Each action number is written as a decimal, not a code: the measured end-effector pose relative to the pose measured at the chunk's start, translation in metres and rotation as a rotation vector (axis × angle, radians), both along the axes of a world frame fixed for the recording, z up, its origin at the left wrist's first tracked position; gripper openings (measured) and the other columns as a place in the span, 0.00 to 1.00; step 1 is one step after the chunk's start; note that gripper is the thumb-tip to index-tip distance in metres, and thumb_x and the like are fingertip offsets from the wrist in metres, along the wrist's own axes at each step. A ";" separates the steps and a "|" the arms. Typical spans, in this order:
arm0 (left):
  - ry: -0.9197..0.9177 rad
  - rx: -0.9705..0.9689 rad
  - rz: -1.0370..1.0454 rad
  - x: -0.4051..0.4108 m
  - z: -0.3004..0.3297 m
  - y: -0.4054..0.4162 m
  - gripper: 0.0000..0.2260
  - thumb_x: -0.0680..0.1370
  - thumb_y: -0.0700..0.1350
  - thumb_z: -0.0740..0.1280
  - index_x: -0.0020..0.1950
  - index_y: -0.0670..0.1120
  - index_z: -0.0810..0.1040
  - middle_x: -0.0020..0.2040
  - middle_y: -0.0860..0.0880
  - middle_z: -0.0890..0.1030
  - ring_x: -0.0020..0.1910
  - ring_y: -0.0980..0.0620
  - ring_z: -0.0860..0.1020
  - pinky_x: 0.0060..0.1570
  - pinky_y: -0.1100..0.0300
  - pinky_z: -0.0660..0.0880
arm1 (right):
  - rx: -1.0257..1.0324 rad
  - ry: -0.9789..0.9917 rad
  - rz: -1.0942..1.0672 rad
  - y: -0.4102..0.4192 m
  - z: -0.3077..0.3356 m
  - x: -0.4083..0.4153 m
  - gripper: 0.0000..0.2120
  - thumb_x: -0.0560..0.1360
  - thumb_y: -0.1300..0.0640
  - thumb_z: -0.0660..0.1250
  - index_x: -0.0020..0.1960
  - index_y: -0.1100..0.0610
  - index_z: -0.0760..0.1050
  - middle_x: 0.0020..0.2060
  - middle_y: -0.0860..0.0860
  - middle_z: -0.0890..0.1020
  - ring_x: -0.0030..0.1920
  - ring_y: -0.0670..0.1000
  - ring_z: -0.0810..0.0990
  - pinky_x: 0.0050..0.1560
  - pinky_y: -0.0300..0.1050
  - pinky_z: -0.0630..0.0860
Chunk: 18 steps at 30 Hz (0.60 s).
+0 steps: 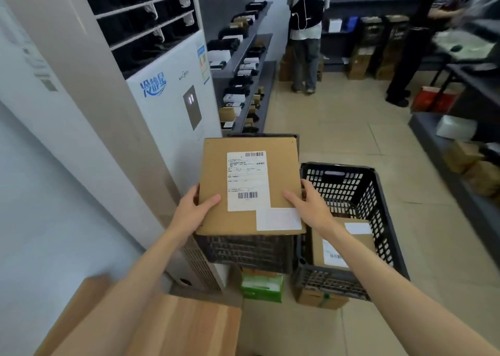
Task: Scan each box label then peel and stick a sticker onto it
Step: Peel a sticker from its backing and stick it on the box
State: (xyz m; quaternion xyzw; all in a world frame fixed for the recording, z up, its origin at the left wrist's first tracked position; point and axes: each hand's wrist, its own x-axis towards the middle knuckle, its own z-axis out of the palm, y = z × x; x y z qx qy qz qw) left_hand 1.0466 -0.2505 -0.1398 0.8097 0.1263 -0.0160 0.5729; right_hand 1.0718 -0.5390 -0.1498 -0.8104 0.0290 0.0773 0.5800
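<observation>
Holding the labelled box (pixel 243 187) over the left black crate (pixel 249 250), left hand (pixel 194 209) and right hand (pixel 308 206) gripping its side edges, thumbs on top. Sticker (pixel 278 219) looks applied; likely next: lower it in.

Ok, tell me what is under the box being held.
A black crate sits directly below the box; only its near wall and far rim show. Its contents are hidden by the box.
</observation>
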 end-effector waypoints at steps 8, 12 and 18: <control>0.125 0.049 -0.070 0.078 -0.043 0.030 0.28 0.79 0.58 0.69 0.76 0.50 0.66 0.67 0.52 0.78 0.59 0.53 0.79 0.57 0.54 0.76 | -0.080 0.134 -0.065 0.040 -0.041 0.053 0.25 0.82 0.50 0.65 0.75 0.57 0.62 0.67 0.51 0.76 0.63 0.50 0.76 0.66 0.50 0.75; 0.181 0.090 -0.093 0.104 -0.062 0.035 0.29 0.80 0.58 0.67 0.78 0.50 0.64 0.68 0.52 0.76 0.62 0.50 0.77 0.57 0.54 0.74 | -0.180 0.150 -0.093 0.050 -0.062 0.075 0.24 0.81 0.49 0.65 0.73 0.57 0.65 0.67 0.53 0.74 0.61 0.50 0.75 0.67 0.52 0.74; 0.340 0.078 -0.145 0.139 -0.098 0.038 0.27 0.82 0.54 0.67 0.77 0.47 0.64 0.70 0.49 0.75 0.65 0.48 0.75 0.62 0.51 0.73 | -0.214 0.308 -0.118 0.060 -0.097 0.105 0.22 0.82 0.52 0.65 0.71 0.60 0.65 0.68 0.56 0.72 0.64 0.54 0.74 0.68 0.51 0.73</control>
